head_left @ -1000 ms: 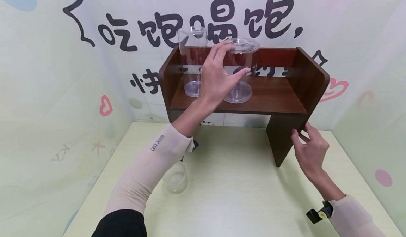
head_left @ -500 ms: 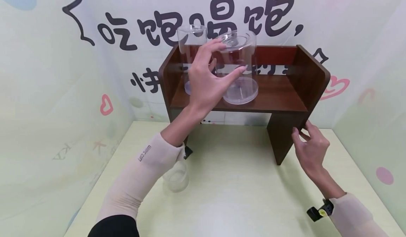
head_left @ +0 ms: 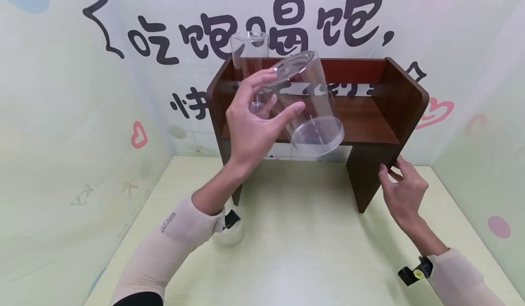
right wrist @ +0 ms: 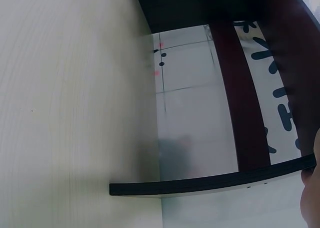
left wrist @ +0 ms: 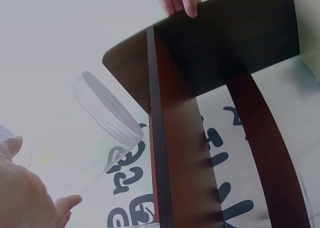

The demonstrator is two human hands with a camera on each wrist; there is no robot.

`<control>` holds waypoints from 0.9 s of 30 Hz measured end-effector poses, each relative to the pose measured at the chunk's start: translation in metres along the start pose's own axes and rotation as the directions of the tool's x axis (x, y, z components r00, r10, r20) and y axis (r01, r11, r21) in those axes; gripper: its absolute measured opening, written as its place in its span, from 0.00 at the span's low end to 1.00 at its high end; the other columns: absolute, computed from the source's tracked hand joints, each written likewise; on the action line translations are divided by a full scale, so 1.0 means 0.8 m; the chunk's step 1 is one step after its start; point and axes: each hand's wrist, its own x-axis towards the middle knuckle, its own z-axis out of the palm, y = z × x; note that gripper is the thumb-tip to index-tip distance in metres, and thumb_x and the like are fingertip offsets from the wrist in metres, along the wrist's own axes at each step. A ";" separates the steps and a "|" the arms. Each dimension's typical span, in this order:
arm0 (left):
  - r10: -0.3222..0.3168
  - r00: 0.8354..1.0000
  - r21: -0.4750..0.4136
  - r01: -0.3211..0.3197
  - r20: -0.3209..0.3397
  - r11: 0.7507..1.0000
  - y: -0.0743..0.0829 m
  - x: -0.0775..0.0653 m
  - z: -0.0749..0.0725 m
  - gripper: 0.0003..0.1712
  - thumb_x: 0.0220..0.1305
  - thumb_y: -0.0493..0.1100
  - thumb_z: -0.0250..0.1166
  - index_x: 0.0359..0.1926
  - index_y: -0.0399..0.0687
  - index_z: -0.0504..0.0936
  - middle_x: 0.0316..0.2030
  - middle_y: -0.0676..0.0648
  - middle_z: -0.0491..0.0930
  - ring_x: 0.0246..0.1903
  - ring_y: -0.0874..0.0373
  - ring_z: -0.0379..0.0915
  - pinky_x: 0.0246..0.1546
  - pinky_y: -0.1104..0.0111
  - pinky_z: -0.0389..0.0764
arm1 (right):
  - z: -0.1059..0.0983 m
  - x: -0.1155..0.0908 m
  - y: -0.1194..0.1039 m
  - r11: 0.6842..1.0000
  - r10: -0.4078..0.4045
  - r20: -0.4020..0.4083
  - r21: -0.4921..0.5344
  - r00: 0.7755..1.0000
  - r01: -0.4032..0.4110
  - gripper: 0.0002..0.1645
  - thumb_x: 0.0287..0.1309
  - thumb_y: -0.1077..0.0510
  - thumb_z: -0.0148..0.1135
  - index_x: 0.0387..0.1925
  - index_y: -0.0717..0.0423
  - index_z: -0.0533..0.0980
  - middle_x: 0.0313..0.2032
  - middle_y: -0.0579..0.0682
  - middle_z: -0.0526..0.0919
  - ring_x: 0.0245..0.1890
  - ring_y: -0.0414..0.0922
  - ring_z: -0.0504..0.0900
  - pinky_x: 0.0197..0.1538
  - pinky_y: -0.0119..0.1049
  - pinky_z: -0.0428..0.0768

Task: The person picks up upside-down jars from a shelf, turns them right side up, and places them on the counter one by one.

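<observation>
My left hand (head_left: 251,128) grips a clear plastic jar (head_left: 313,99) round its upper part, thumb on the near side. The jar leans, its base swung out to the right in front of the shelf board. In the left wrist view the jar's ringed base (left wrist: 107,107) shows beside the board's edge. A second, taller clear jar (head_left: 250,51) stands upright on the left of the dark brown desk shelf (head_left: 357,119), partly hidden by my left hand. My right hand (head_left: 404,190) holds the edge of the shelf's right side panel (head_left: 371,174) between thumb and fingers.
On the pale table (head_left: 303,251), a third clear container (head_left: 230,237) stands at front left, partly behind my left wrist. The back wall (head_left: 147,5) carries large black lettering right behind the shelf. Side walls border the table left and right.
My left hand has lifted the jar off the shelf board and drawn it towards me, tilting it from upright. The right hand has stayed on the side panel.
</observation>
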 end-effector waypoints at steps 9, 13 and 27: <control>-0.143 0.987 -0.105 0.150 0.070 0.983 0.011 -0.037 -0.024 0.33 0.55 0.33 0.81 0.61 0.36 0.79 0.63 0.45 0.80 0.57 0.43 0.82 0.53 0.59 0.90 | 0.001 0.000 -0.006 1.000 0.027 -0.012 0.008 1.000 -0.027 0.14 0.51 0.81 0.68 0.42 0.76 0.84 0.36 0.71 0.88 0.41 0.16 0.78 0.47 0.06 0.73; -0.203 0.974 -0.116 0.215 0.102 0.970 0.011 -0.053 -0.031 0.33 0.55 0.32 0.80 0.61 0.38 0.79 0.63 0.47 0.80 0.53 0.41 0.81 0.53 0.56 0.90 | 0.000 -0.001 -0.003 0.999 0.043 -0.011 0.015 0.999 -0.043 0.14 0.52 0.79 0.68 0.42 0.75 0.84 0.37 0.70 0.88 0.41 0.17 0.78 0.47 0.07 0.74; -0.455 0.873 -0.142 0.479 0.172 0.866 -0.001 -0.109 -0.049 0.30 0.61 0.37 0.76 0.63 0.44 0.77 0.64 0.49 0.79 0.69 0.52 0.75 0.60 0.62 0.86 | -0.020 -0.010 -0.034 0.991 0.075 -0.055 0.115 0.996 -0.069 0.24 0.56 0.76 0.67 0.57 0.72 0.82 0.48 0.71 0.86 0.52 0.34 0.85 0.54 0.18 0.82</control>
